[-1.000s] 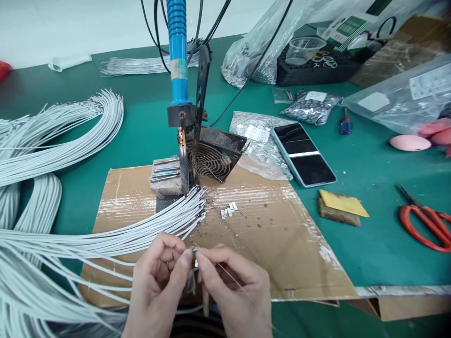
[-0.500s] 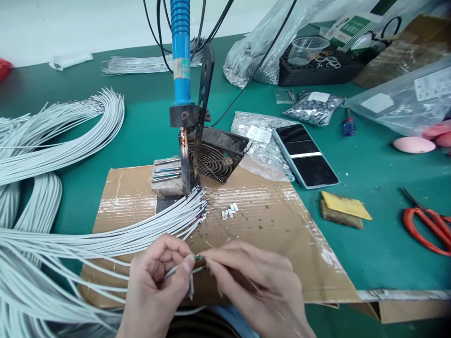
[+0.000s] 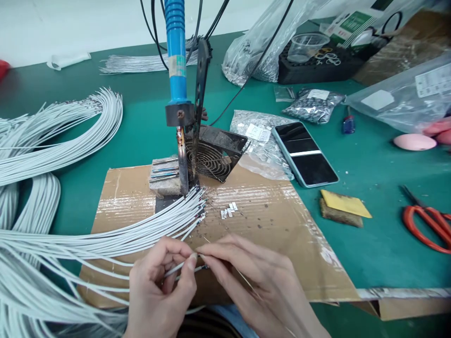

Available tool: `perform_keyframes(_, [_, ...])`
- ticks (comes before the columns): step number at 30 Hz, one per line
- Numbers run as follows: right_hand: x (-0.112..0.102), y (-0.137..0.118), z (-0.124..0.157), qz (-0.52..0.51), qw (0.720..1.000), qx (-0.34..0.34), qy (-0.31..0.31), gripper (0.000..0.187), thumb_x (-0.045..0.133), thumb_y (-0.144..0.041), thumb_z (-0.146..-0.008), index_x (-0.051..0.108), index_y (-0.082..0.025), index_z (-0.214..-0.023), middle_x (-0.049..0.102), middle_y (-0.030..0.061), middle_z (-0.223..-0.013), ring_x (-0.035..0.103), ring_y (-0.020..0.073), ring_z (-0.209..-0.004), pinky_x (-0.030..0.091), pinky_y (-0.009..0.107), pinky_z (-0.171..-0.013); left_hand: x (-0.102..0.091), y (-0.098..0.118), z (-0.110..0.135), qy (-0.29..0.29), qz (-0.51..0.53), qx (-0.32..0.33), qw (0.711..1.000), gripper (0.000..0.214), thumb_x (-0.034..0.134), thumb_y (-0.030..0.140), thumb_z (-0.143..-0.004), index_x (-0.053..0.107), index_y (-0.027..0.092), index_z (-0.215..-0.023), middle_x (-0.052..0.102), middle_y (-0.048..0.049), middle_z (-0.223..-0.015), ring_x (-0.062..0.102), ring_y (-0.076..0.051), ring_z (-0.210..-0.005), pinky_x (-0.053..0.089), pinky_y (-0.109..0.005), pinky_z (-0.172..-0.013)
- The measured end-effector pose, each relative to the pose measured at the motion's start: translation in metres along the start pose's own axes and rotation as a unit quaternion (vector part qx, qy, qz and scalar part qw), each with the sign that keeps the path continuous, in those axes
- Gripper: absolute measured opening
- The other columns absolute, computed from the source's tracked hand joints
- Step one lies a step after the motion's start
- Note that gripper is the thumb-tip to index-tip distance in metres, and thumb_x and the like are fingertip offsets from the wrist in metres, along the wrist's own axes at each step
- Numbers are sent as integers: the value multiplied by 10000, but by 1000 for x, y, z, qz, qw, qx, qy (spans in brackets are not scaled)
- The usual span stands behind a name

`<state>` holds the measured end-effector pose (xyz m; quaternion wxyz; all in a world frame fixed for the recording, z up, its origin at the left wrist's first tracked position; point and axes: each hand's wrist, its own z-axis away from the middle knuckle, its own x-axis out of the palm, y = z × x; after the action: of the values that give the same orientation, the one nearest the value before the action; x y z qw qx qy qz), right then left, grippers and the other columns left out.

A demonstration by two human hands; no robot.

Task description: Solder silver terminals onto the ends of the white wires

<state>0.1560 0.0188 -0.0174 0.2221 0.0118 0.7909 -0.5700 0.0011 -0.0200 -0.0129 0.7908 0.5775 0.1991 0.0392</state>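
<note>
Low in the middle of the view, my left hand (image 3: pixel 164 286) pinches a white cable (image 3: pixel 175 269) near its stripped end, finger and thumb closed on it. A second cable end lies just below, near the same fingers. My right hand (image 3: pixel 252 277) meets the left at the cable's tip, thumb and forefinger pinched there; the tip itself is mostly hidden. A thin solder wire (image 3: pixel 248 280) runs through the right hand and down past the palm. Behind the hands, a bundle of white cables (image 3: pixel 141 239) ends under a blue-handled soldering iron (image 3: pixel 177 65) held upright in a stand.
Small white pieces (image 3: pixel 229 211) lie on the cardboard (image 3: pixel 260 253). A fan (image 3: pixel 216 155) stands behind the iron's tip. To the right are a phone (image 3: pixel 306 154), a yellow sponge (image 3: pixel 345 206) and red-handled scissors (image 3: pixel 428 225). Coiled cables (image 3: pixel 105 126) cover the left side.
My right hand has turned slightly at the cable tip, and its fingers sit closer against the left thumb. The camera view has shifted a little.
</note>
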Motion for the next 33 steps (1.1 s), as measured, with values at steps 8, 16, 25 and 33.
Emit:
perform_keyframes(8, [1, 8, 0, -216, 938, 243, 121, 121, 782, -297, -857, 807, -223, -765, 646, -24, -633, 542, 87, -454, 454, 189, -429, -1, 14, -4, 0, 56, -49, 997, 132, 820, 252, -690, 706, 187, -675, 622, 29, -557, 457, -82, -497, 353, -151, -462])
perform_keyframes(16, [15, 4, -1, -301, 888, 308, 164, 129, 849, -335, -787, 820, -214, -750, 629, -27, -539, 558, 104, -452, 529, 210, -470, -4, 13, -8, -3, 79, -46, 996, 149, 860, 240, -677, 721, 192, -660, 671, 7, -643, 493, -91, -522, 389, -166, -466])
perform_keyframes(25, [14, 11, -1, -240, 953, 165, 85, 154, 792, -199, -876, 883, -317, -915, 713, 2, -735, 593, 95, -591, 498, 168, -535, -3, 12, -8, -21, 112, -31, 993, 141, 866, 196, -680, 729, 195, -645, 741, -21, -770, 626, -109, -616, 477, -148, -539])
perform_keyframes(33, [12, 10, -1, -216, 961, 151, 79, 201, 786, -183, -879, 882, -339, -963, 707, 2, -752, 597, 101, -585, 503, 186, -532, -3, 13, -10, -25, 90, -22, 995, 131, 848, 189, -679, 723, 193, -637, 750, -39, -784, 633, -119, -620, 479, -166, -547])
